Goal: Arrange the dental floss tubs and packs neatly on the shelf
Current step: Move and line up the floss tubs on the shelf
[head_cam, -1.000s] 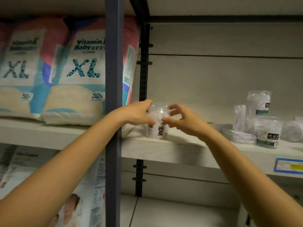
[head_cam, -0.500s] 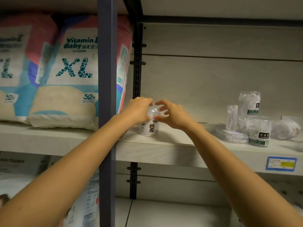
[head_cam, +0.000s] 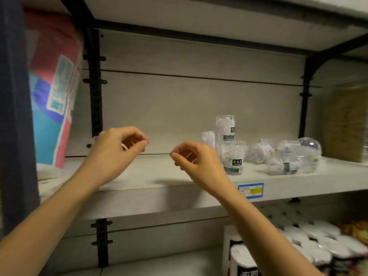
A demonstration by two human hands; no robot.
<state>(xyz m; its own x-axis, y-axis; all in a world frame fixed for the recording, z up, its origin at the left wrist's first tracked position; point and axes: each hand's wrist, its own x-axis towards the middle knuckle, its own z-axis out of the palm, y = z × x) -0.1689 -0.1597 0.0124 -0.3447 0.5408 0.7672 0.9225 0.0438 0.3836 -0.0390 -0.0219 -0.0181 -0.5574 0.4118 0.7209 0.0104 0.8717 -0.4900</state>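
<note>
My left hand [head_cam: 115,154] and my right hand [head_cam: 196,162] hover apart over the left half of the grey shelf [head_cam: 155,176], fingers loosely curled and holding nothing. Only white slivers of a clear tub [head_cam: 124,147] show behind my left hand; the rest is hidden. To the right, a tall clear floss tub [head_cam: 226,126] stands behind a shorter tub [head_cam: 233,159] with a dark label. Beyond them, several clear tubs and packs [head_cam: 288,164] lie tumbled on their sides, one of them a domed tub [head_cam: 309,146].
A pink and blue diaper pack [head_cam: 55,96] fills the bay to the left, behind a dark blue post [head_cam: 14,116]. A blue and yellow price tag [head_cam: 251,190] sits on the shelf's front edge. Wrapped paper rolls [head_cam: 318,248] fill the lower shelf at right.
Both hands have come off the clear tub and moved apart. The view has swung to the right, so the tumbled tubs are now nearer the middle.
</note>
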